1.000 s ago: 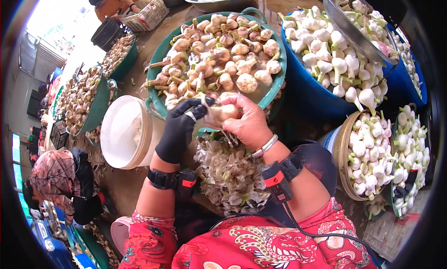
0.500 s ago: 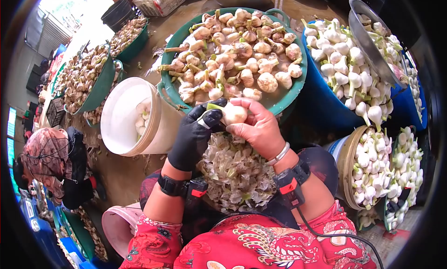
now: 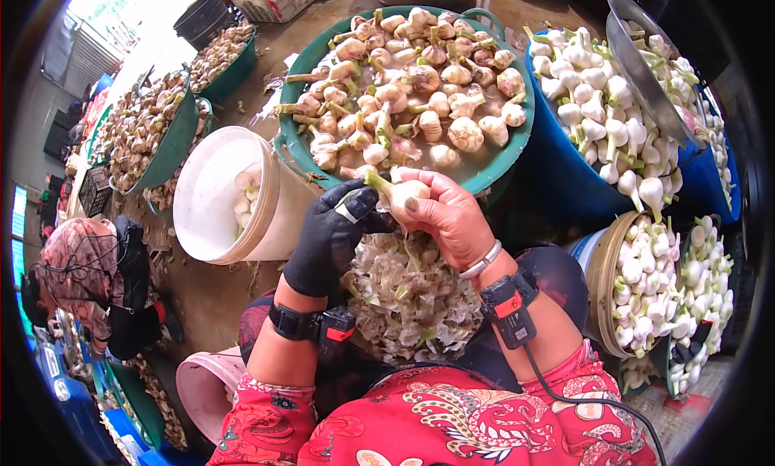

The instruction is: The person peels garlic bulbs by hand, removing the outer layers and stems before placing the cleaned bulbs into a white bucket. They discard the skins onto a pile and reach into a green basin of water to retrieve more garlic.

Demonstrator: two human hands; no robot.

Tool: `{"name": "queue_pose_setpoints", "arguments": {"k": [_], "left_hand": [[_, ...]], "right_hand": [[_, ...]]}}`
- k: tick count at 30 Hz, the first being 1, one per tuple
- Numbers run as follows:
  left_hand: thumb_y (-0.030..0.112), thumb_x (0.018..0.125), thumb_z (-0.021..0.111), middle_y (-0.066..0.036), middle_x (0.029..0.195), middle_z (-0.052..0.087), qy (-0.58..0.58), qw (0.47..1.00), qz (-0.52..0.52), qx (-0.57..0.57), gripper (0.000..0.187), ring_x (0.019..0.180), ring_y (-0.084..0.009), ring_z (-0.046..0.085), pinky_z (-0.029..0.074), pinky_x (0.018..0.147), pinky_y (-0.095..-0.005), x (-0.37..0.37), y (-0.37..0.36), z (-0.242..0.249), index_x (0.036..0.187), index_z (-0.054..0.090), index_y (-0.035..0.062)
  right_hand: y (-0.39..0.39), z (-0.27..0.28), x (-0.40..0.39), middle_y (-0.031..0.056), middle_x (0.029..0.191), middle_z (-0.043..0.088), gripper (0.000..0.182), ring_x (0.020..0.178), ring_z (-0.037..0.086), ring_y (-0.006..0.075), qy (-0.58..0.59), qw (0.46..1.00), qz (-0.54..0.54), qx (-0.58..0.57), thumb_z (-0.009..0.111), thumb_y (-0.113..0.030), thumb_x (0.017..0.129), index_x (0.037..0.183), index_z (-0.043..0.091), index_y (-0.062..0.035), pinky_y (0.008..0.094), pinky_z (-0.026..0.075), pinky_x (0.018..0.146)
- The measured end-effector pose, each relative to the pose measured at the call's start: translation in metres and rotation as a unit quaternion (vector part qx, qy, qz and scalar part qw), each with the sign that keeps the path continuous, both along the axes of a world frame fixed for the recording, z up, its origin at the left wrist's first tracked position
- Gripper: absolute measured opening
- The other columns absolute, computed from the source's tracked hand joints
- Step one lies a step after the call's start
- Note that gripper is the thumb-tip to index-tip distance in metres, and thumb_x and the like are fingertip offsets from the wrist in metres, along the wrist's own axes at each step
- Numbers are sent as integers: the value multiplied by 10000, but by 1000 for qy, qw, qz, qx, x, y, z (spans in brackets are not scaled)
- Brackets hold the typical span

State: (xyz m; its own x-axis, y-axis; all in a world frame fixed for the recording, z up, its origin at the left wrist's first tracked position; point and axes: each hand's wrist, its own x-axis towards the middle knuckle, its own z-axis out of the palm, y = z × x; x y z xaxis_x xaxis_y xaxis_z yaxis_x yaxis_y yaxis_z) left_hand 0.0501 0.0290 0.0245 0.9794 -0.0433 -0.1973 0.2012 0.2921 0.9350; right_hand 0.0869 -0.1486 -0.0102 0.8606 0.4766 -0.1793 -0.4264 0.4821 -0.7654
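A pale garlic bulb (image 3: 402, 196) with a short green stem is held between both hands, its stem pointing up and left. My right hand (image 3: 450, 217), bare, grips the bulb's right side with thumb and fingers. Closed against its left side is my left hand (image 3: 335, 230) in a black glove, with a light band on one finger. Just beyond the hands stands a green tub (image 3: 284, 127) of garlic bulbs in murky water. Beneath them lies a heap of papery peelings (image 3: 412, 305).
A white bucket (image 3: 218, 250) with some peeled garlic stands left. On the right are a blue tub (image 3: 549, 143) and a wide bucket (image 3: 601, 284), both full of white bulbs. Another person (image 3: 89, 272) bends at the far left. A pink bucket (image 3: 194, 393) is at lower left.
The bulb has tilted, its stem now pointing more upward. My left hand has shifted slightly down and left, and my right fingers have moved around the bulb.
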Motion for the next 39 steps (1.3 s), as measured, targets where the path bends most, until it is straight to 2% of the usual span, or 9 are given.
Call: {"name": "queue_pose_setpoints", "arguments": {"k": [7,12,13,16,18,20,28,37,39], "left_hand": [[84,873,605,-55,906,663,39,997,-11,72,190,791,-134,627,503,699,-266,6,4,-11,1027,638,-22],[62,876,590,-57,893,667,-137,938,-25,319,162,797,-149,633,505,713,-296,4,11,-35,1017,663,30],[64,879,584,-75,883,667,-241,887,-32,393,172,796,-166,638,504,726,-308,5,14,-41,1029,663,38],[85,886,581,-117,865,653,-231,885,-46,401,182,796,-201,642,505,754,-325,0,3,-17,1043,662,41],[84,896,572,-32,903,668,-38,981,-15,192,186,804,-141,626,507,729,-300,-4,4,-26,1047,665,28],[46,871,590,-28,993,654,24,997,-46,54,268,875,-123,609,493,764,-273,-2,17,-20,1133,627,10],[1,795,649,-70,1103,635,19,999,-50,-6,458,974,-127,587,457,868,-268,-5,2,3,1243,554,-17],[-23,817,589,-39,956,671,-43,975,-87,198,218,878,-131,607,488,776,-293,-12,15,-10,1014,671,17],[-49,804,573,-46,890,658,-261,852,-93,445,196,851,-148,609,489,757,-292,-10,13,-14,950,669,39]], "right_hand": [[10,-9,-5,29,881,571,319,747,534,74,-40,997,-30,-64,553,-160,929,1184,510,28,221,471,655],[-6,-14,5,106,851,653,368,668,615,138,87,974,211,1,385,-348,967,1066,570,-46,252,460,503],[-4,-12,2,133,804,661,381,604,616,158,126,957,260,-28,399,-362,956,1030,591,-42,250,440,445],[2,-6,-13,147,801,665,390,594,620,164,134,932,334,42,450,-384,924,1016,599,-36,248,454,467],[0,-3,-5,112,819,651,359,627,622,171,121,956,262,45,415,-349,942,1067,567,-49,253,440,475],[-5,-1,2,159,905,667,454,671,637,171,134,969,203,47,386,-366,933,1152,553,-4,260,475,535],[-3,-8,-1,169,877,659,475,638,592,162,151,975,159,35,303,-361,946,1186,531,-21,263,439,522],[-11,3,-4,121,696,638,391,486,549,153,175,942,286,-7,352,-376,952,999,577,-60,244,388,414],[-6,0,-8,125,696,641,387,480,548,152,171,936,307,10,370,-383,947,997,577,-60,245,394,418]]}}
